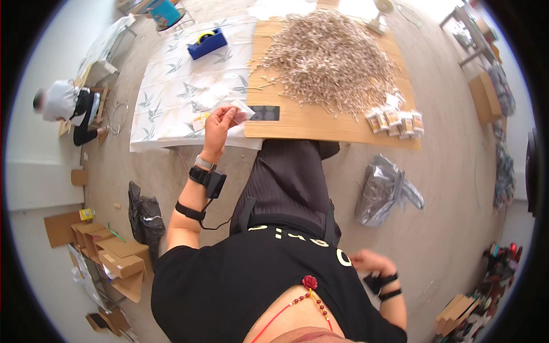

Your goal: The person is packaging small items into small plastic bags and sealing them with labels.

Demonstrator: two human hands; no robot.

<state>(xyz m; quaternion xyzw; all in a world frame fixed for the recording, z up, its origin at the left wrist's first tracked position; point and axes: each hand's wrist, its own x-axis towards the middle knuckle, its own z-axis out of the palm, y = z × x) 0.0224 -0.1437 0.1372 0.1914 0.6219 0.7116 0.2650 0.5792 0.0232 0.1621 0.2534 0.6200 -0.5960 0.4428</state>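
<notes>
Head view: we are watching the left hand [221, 122] pinching a small translucent plastic bag [243, 111] between thumb and fingers, just beside a dark rectangular plate [271, 112] at the near left of the wooden tabletop [320, 129]. The right hand [373, 262] is hovering by the black T-shirt [229, 291]; we cannot tell whether it is holding anything. Beyond the bag, cotton swabs [331, 57] are lying heaped, with small packets [394, 122] sitting near the right corner.

The wooden counter [320, 130] holds a heap of thin sticks [331, 57], small packets [394, 122] near its right corner and a dark card [269, 113]; a blue tape dispenser [208, 46] and clear plastic [215, 91] lie on the leaf-print cloth [163, 108] alongside.
</notes>
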